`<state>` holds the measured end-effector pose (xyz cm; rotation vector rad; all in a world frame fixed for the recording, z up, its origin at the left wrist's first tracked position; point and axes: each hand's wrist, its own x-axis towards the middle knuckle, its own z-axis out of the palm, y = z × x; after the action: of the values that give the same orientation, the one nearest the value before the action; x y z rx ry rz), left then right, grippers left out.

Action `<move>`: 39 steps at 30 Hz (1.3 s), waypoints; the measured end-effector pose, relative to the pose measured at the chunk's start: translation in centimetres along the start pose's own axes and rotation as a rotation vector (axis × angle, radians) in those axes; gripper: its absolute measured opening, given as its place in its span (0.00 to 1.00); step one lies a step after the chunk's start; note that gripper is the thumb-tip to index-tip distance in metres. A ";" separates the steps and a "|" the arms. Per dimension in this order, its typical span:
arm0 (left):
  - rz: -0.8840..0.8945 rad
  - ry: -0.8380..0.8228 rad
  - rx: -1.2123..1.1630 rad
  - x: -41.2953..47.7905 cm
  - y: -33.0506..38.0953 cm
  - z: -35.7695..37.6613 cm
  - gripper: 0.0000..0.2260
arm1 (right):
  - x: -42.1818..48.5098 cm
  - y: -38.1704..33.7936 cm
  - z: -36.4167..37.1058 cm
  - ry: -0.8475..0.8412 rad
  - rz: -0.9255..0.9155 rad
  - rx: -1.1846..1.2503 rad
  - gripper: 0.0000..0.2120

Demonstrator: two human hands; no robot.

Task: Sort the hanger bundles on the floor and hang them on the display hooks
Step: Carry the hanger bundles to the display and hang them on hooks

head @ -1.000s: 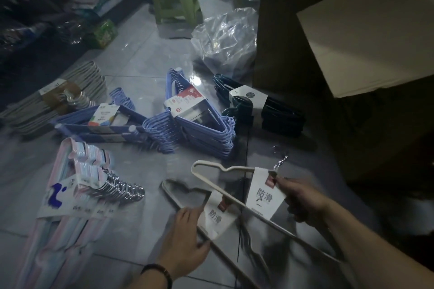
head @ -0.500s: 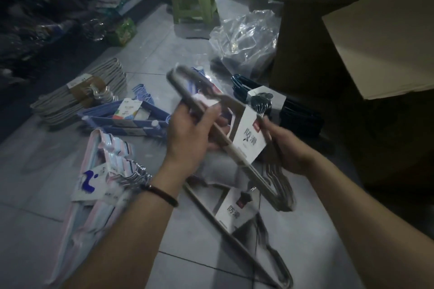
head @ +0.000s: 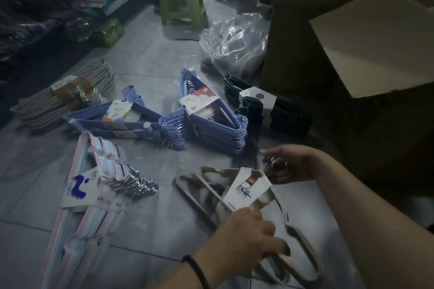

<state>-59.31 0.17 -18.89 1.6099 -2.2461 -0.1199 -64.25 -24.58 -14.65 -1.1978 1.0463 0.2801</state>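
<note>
**Steadily: keep the beige bundle squared**

Both hands hold the beige hanger bundle [head: 246,186] low over the tiled floor [head: 152,65], with a second beige bundle [head: 187,183] lying partly beneath it. The left hand [head: 251,234] curls round its lower bar, and the right hand [head: 293,164] pinches the bunched metal hooks [head: 273,163]. Clamping those hooks together should stop the hangers fanning apart. A level lift would avoid the blue bundles [head: 218,122] beyond. No display hooks are in view.

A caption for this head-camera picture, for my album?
Left hand and right hand grip a beige bundle beside a pastel bundle on the floor.
</note>
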 end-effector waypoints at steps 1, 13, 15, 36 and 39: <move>0.022 -0.089 0.035 -0.1 0.3 1.5 0.08 | 0.3 0.8 0.2 0.028 0.010 -0.049 0.21; -0.044 0.303 -0.303 0.0 3.0 2.3 0.09 | 2.8 7.1 0.8 0.036 -0.230 0.056 0.20; -0.364 0.516 -0.329 -0.9 2.4 1.8 0.12 | 3.3 6.8 2.2 0.032 -0.232 0.032 0.21; -1.618 0.702 -0.668 -4.9 -5.0 4.7 0.26 | 4.7 3.4 5.0 0.360 -0.064 -0.904 0.11; -1.670 0.683 -0.699 -4.8 -5.6 4.9 0.24 | 4.8 3.2 5.1 0.359 -0.030 -0.894 0.15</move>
<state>-54.65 2.02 -26.15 2.0717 0.0500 -0.5570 -61.30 -20.52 -20.46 -2.1212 1.2526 0.5556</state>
